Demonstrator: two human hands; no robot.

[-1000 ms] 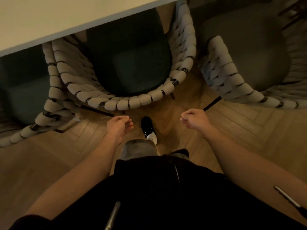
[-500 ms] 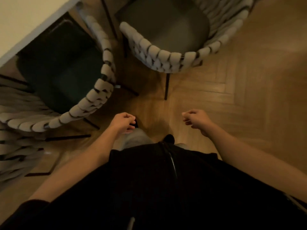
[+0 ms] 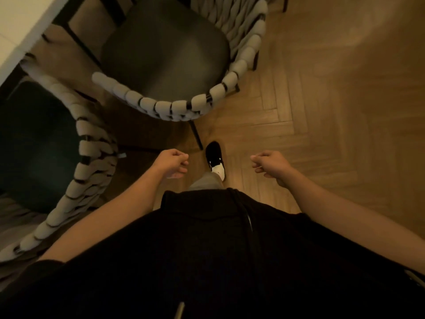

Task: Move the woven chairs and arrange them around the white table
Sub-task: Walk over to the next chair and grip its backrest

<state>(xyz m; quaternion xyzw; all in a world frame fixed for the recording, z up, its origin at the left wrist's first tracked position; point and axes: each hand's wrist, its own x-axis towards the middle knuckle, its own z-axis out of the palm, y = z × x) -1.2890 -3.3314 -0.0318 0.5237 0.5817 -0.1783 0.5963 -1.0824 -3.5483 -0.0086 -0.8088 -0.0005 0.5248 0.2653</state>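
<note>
Standing behind the grey woven-rope chair (image 3: 174, 107) at the white desk (image 3: 20, 26), your left hand (image 3: 172, 163) and right hand (image 3: 270, 165) curl loosely, gripping nothing.

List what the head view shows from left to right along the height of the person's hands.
Woven chair with the dark green seat → left hand → black and white shoe → right hand → bare herringbone wood floor.
</note>
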